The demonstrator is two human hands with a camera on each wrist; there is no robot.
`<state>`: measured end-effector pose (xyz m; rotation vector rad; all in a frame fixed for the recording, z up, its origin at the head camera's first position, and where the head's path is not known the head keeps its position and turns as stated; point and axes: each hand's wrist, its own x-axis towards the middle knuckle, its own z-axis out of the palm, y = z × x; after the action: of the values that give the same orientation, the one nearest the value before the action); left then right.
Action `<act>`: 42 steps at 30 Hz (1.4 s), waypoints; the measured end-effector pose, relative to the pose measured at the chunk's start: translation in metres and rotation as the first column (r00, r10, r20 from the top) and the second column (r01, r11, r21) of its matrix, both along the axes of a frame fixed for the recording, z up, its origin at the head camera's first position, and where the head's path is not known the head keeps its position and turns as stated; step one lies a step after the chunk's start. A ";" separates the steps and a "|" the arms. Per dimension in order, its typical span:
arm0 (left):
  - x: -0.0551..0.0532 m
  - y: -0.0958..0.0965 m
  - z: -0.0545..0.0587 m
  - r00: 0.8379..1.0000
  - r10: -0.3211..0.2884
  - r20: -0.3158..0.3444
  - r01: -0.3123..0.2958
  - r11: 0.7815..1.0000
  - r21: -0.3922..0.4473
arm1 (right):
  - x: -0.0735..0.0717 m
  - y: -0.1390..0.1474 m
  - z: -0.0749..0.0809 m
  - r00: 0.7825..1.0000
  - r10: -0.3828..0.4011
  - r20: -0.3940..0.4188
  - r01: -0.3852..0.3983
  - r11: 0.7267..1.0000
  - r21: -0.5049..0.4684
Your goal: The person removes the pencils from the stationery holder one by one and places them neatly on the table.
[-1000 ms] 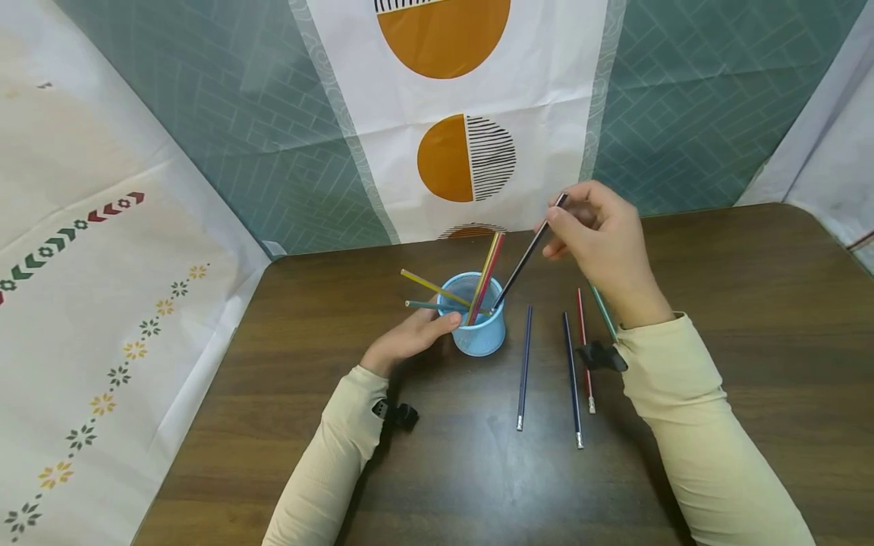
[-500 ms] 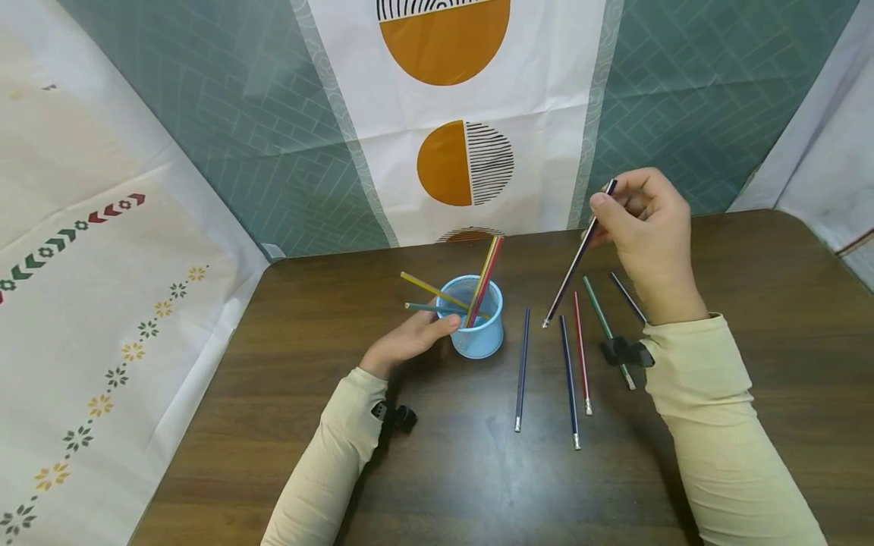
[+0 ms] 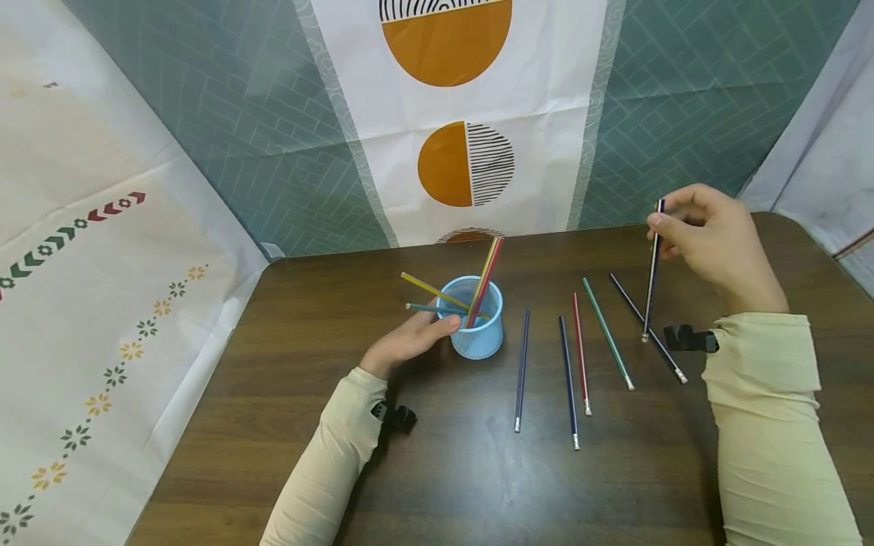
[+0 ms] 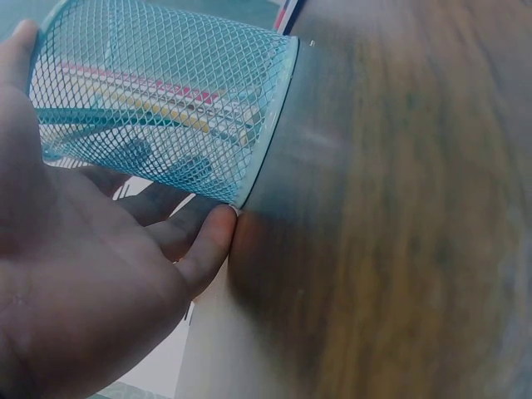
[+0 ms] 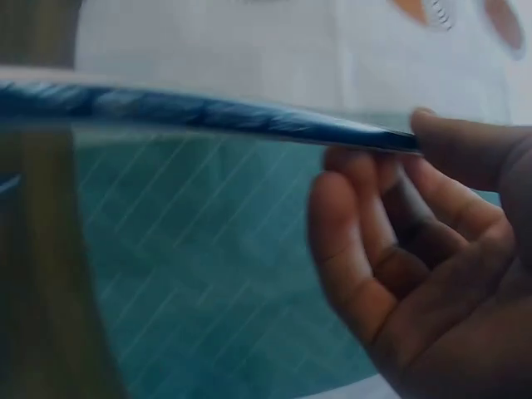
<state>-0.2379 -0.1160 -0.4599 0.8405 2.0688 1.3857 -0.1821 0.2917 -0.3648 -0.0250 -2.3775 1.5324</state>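
My left hand (image 3: 410, 340) holds a light-blue mesh pencil cup (image 3: 478, 343) from its left side, thumb at the rim. In the left wrist view the fingers curve along the mesh wall (image 4: 166, 100). Yellow, red and teal pencils lean inside, among them a red pencil (image 3: 485, 284) and a teal pencil (image 3: 430, 307). At the right, my right hand (image 3: 717, 246) pinches a dark-blue pencil (image 3: 653, 277) near its upper end between thumb and fingers, eraser end down. That eraser end overlaps another dark-blue pencil (image 3: 628, 294) lying on the table.
Between the cup and my right hand lie a blue pencil (image 3: 522, 371), a second blue pencil (image 3: 569, 383), a red pencil (image 3: 582, 353) and a green pencil (image 3: 608, 334), roughly side by side. A patterned cloth (image 3: 539, 76) hangs behind the brown table (image 3: 464, 485).
My right hand has carried the dark-blue pencil from the cup's mouth rightward over the row, and the pencil now stands more upright. My left hand stays at the cup.
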 end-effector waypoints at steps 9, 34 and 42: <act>0.001 -0.004 -0.003 1.000 0.016 0.003 -0.016 1.000 -0.001 | -0.023 0.004 -0.038 0.919 0.156 0.362 -0.234 0.955 0.181; 0.000 0.000 0.000 1.000 -0.020 -0.012 0.020 0.999 0.028 | -0.008 -0.015 -0.009 0.933 0.113 0.340 -0.228 0.920 0.320; 0.002 0.001 0.001 1.000 -0.014 -0.005 0.014 1.000 0.008 | -0.009 -0.078 -0.001 0.943 0.242 0.229 -0.291 0.933 0.213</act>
<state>-0.2362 -0.1150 -0.4592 0.8609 2.0592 1.3865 -0.1913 0.2141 -0.3661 0.2212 -2.8145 1.3896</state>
